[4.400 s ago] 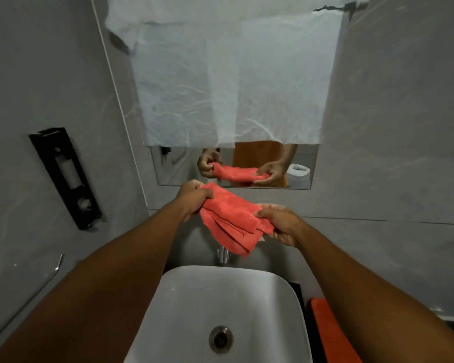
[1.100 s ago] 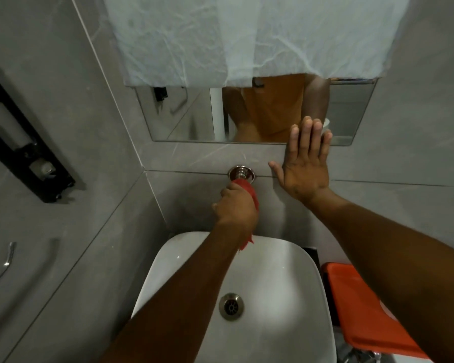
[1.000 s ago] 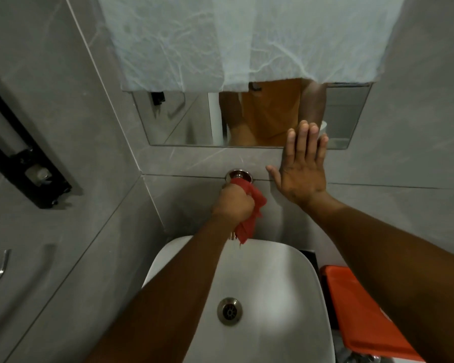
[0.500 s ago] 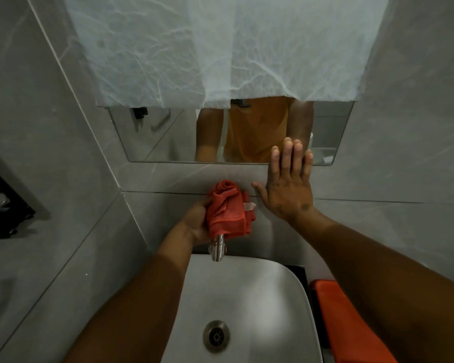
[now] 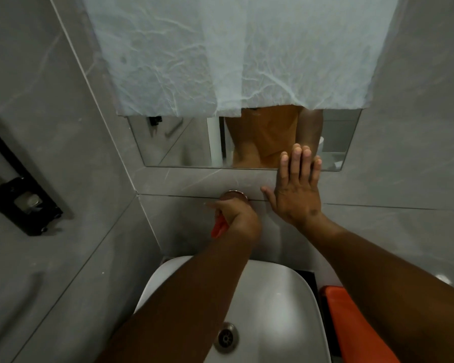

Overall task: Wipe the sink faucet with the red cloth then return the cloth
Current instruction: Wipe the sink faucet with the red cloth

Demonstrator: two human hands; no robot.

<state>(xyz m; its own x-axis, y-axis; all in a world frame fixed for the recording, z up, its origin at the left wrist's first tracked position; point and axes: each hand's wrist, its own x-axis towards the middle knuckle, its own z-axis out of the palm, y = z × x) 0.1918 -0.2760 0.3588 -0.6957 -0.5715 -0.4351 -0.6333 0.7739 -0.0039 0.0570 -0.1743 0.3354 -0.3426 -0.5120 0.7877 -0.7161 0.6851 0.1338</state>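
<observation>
Left hand (image 5: pixel 237 218) clenched around the crumpled red cloth (image 5: pixel 219 227), working at the round chrome faucet base (image 5: pixel 234 195) on the grey tiled wall (image 5: pixel 393 179). Only a sliver of cloth shows below the fist. Spout hidden under hand and forearm. Right hand (image 5: pixel 295 189) released, palm flat on the wall just beside the faucet, fingertips overlapping the lower edge of the mirror (image 5: pixel 184 142).

Risks: cloth may slip from the fist into the white ceramic basin (image 5: pixel 278 310), since so little is visible in the grip. Bracing palm could slide on smooth tile.

Nearby: drain (image 5: pixel 227 337) below; orange plastic object (image 5: pixel 357 326) right of basin; black wall fixture (image 5: pixel 16 184) well left. White crinkled sheet (image 5: pixel 220 53) covers most of the mirror. Nothing blocks the faucet.
</observation>
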